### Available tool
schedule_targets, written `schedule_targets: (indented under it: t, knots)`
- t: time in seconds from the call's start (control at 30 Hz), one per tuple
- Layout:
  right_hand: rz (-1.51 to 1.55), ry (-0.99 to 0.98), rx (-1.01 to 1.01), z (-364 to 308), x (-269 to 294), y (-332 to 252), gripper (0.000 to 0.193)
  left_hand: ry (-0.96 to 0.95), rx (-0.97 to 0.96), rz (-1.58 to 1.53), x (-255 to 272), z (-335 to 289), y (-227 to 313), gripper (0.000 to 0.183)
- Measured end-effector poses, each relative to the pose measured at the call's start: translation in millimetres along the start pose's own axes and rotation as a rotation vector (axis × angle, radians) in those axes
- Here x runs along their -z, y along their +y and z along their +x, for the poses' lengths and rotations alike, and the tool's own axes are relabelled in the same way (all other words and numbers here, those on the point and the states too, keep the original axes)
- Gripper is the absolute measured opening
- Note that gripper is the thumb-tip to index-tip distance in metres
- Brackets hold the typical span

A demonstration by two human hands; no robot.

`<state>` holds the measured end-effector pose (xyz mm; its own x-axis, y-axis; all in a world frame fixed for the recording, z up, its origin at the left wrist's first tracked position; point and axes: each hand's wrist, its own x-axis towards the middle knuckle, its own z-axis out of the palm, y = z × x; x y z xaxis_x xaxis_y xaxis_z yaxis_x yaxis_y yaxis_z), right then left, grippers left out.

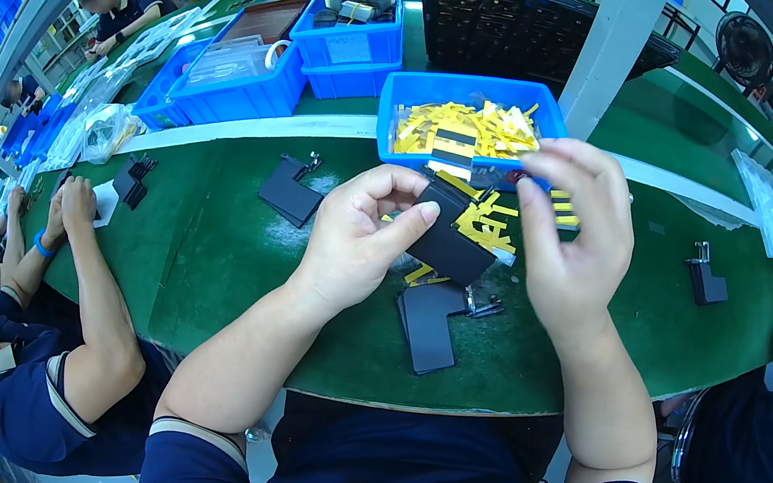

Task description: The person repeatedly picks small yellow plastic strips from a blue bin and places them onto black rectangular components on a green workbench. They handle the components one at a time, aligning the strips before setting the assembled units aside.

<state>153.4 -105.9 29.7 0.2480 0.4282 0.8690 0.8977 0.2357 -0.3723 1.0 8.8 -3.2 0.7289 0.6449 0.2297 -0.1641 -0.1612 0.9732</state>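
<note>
My left hand (363,228) grips a flat black plastic part (452,242) between thumb and fingers, held tilted above the green table. To its right my right hand (580,232) is raised, thumb and fingers curved toward the part. Its fingertips are smeared by motion, so whether they hold anything cannot be told. Below the held part lies a small stack of black L-shaped parts (429,324) with thin prongs at one side. Yellow strips (486,222) are scattered on the table behind the held part, and more fill a blue bin (390,111) just beyond.
More black parts lie at the left (291,194) and right (707,282) of the green table (250,271). Blue crates (238,92) stand at the back left, near a white post (618,56). Co-workers sit on both sides; one person's hands (74,204) work at far left.
</note>
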Motion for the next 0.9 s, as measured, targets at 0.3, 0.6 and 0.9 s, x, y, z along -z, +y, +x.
schedule_targets:
  t: [0.3,0.6,0.9]
  knots:
    - [-0.094,-0.098,0.192,-7,-8,-6,0.021,0.076,-0.145,0.053,-11,-5,0,0.017]
    - [0.078,-0.232,0.022,-6,-2,-7,0.013,0.068,-0.549,0.515,-13,-7,7,0.021]
    - [0.065,-0.284,0.193,-5,0,-3,0.013,-0.005,-0.61,0.571,-13,-9,13,0.021]
